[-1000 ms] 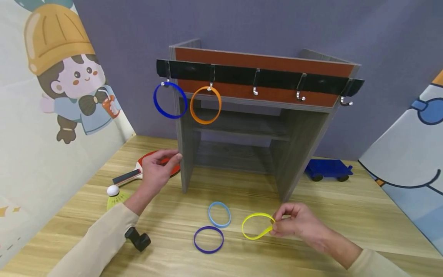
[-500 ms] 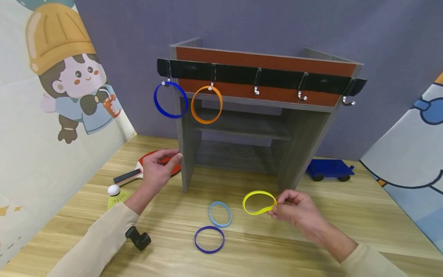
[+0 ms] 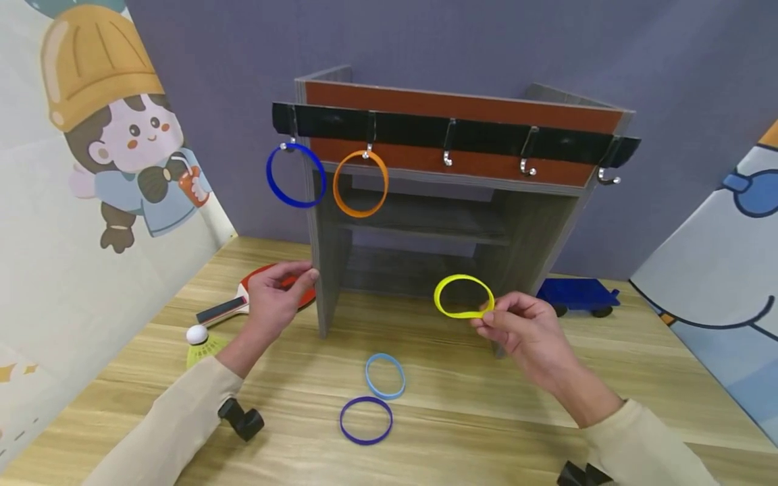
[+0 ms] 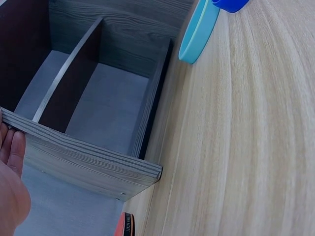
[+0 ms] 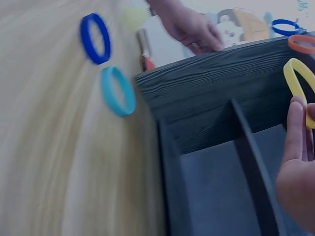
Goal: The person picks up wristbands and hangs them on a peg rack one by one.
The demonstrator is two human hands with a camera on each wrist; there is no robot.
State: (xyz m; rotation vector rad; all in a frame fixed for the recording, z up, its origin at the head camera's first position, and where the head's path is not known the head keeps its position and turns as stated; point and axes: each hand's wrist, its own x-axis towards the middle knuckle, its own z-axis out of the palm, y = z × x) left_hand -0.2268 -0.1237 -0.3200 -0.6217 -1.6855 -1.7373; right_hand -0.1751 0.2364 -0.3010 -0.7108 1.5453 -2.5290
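My right hand [image 3: 535, 337] pinches a yellow silicone wristband [image 3: 439, 297] by its near right side, in front of the shelf's right panel. My left hand [image 3: 276, 297] holds the front edge of the left side panel of the grey wooden shelf [image 3: 324, 270]; the left wrist view shows fingers [image 4: 17, 150] against that panel. A blue wristband [image 3: 269, 179] and an orange wristband [image 3: 385, 185] hang from the two leftmost hooks of the black hook rail [image 3: 413, 128]. A light blue wristband [image 3: 369, 385] and a purple wristband [image 3: 344, 428] lie on the table.
Left of the shelf lie a table tennis bat [image 3: 221, 312] and a yellow shuttlecock [image 3: 203, 347]. A blue toy cart [image 3: 577, 297] stands on the right. Three bare hooks, including a middle hook [image 3: 448, 158], stick out from the rail's front.
My right hand has lifted the yellow wristband from low over the table up to the level of the lower shelf opening. My left hand stays at the panel.
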